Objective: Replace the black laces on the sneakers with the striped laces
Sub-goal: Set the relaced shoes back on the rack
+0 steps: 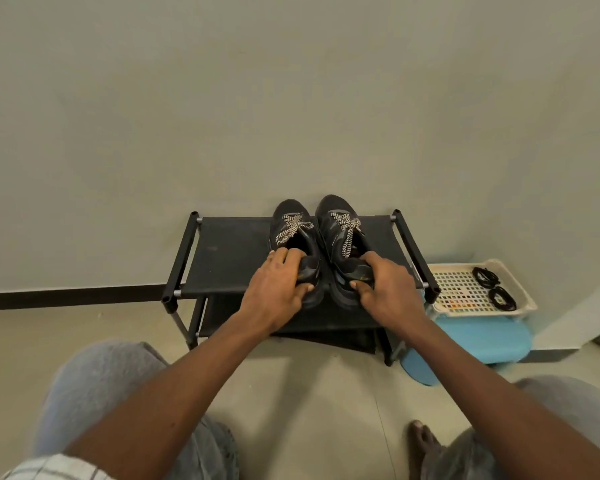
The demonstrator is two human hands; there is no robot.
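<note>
Fingers of left hand (274, 285) and right hand (387, 289) grip the sneakers' (338, 237) heels atop the shoe rack (229, 261); wall (291, 116) just beyond the toes; basket (478, 311) of black laces (501, 297) to the right.

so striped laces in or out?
In: striped laces run through both sneakers, tied; black laces lie coiled in the tray.

Black two-tier shoe rack of fabric shelves and tube frame (229, 258) under left hand (278, 282) and right hand (385, 285) — plain grey-green wall (291, 98) beyond them. White perforated plastic basket (465, 289) right of right hand, atop light-blue rounded stool (478, 341). Dark baseboard strip (73, 296) left of left hand. Beige floor (291, 393) nearer than both.
</note>
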